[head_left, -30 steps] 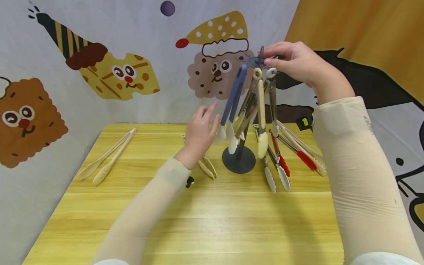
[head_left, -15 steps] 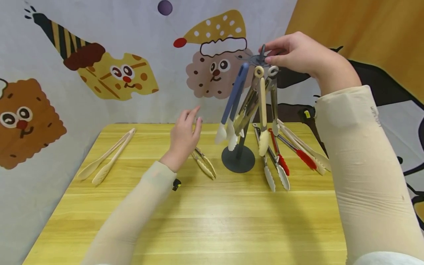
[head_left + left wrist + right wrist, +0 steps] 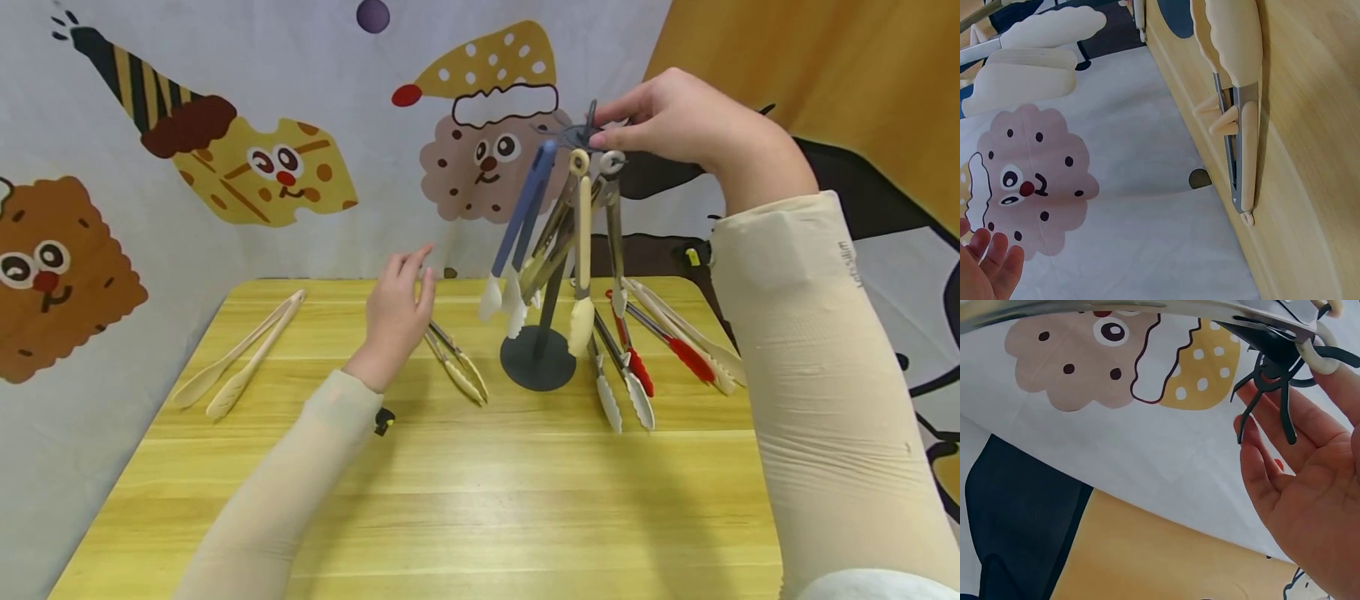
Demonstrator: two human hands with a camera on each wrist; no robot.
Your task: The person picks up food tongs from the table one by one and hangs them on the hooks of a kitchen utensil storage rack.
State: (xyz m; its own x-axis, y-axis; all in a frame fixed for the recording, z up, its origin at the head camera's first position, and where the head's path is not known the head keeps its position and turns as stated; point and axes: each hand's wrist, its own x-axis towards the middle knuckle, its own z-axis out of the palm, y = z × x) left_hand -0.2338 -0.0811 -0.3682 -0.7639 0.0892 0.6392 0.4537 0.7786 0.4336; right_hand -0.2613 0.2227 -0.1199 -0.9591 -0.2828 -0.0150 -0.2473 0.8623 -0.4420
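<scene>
Backdrop point(image 3: 352, 242): pale cloth printed with cartoon snacks, filling the top of the head view, with an orange area at upper right. Table point(image 3: 465, 500): wood-grained, spanning the lower frame.

Sleeves point(image 3: 817, 358): beige, entering from the bottom edge at both sides.

Dark stand point(image 3: 531, 371): right of centre in the frame, its round base on the table, its hooked top at upper right of centre. Three sets noted hanging: blue-handled tongs point(image 3: 523, 212) on the left, a cream-handled pair point(image 3: 584, 250) in front, a ring-ended steel pair point(image 3: 616, 229) on the right.

Right hand point(image 3: 693, 129): upper right, thumb and fingers pinching the stand's hooked top. Left hand point(image 3: 395, 312): centre of the frame, fingers slightly apart and relaxed, holding nothing, near the stand but not touching it.

On the table: pale tongs point(image 3: 262, 348) at left, spread; slotted pale tongs point(image 3: 697, 335) at right; red-tipped tongs point(image 3: 690, 360) beside them; white-tipped tongs point(image 3: 641, 402) right of the base; cream-tipped tongs point(image 3: 462, 379) between left hand and base.
</scene>
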